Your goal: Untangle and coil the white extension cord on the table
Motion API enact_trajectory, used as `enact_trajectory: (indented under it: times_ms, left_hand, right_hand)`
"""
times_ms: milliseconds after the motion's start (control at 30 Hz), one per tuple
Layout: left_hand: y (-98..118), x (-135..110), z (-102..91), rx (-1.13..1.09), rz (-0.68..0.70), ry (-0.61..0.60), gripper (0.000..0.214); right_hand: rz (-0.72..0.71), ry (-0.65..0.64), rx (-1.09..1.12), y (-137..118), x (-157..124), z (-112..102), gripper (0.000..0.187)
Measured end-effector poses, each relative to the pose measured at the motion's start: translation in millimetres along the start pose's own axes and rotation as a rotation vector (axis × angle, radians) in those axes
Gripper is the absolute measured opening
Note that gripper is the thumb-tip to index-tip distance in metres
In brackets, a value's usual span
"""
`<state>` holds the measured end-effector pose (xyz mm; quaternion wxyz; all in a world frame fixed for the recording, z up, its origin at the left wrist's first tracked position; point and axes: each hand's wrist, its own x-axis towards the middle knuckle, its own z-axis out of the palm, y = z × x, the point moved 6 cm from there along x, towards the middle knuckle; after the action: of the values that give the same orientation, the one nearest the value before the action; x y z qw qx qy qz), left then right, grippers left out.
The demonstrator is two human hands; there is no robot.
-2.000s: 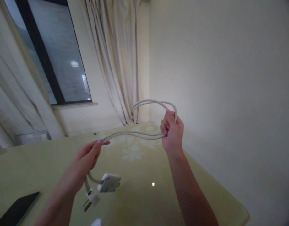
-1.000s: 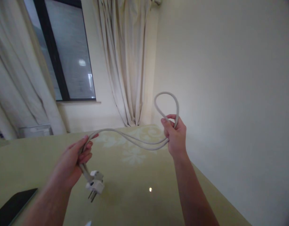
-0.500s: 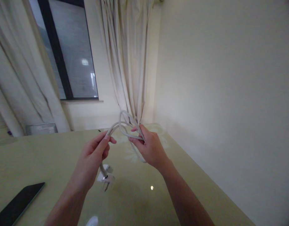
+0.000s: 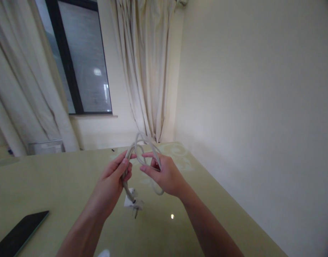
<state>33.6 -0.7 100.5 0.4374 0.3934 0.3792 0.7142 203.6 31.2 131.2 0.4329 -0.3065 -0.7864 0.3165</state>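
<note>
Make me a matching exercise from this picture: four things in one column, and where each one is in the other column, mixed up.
Things:
1. cable
2. plug
3. dark phone
4. curtain

Places:
A. dangles just below the left hand
B. lies flat on the table, at the near left
C. hangs in the room's corner, beside the window
D. looped, held by the left hand and the right hand

Pairs: 1-D, 2-A, 3-B, 4-C
</note>
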Motion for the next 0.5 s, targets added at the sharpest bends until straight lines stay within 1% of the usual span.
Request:
enact_trajectory:
  times_ms: [67,133,233,333,400,500]
  left_hand:
    - [-3,-2,2.3,-0.018,-0.011,0.004,0.048]
    - [-4,-5,7.2,-0.043,-0.017,-0.012,0.051]
    - [1,-10,18.8,-0.120,-0.002,-0.044,0.054]
    - [4,-13,26.5,-0.222,0.008,-0.002,0.058]
    - [1,-14,29.7,-0.256,0.006,0.024,0.060]
    - [-4,-14,31.4,-0.249,0.024,0.046,0.059]
  right_hand:
    - [0.021,-0.022,0.086,2,-1,6,0.041]
    - [0.013,-0.069,0.124,-1,-2,13,0.038]
    - [-0.022,-0.138,0.070,-6,-5,21,0.033]
    - [-0.054,-0.122,0.006,-8,-6,22,0.029]
    - [-0.050,-0.126,0.020,-5,-6,22,0.024]
    - [-0.040,-0.133,0.056,0,-6,24,0.017]
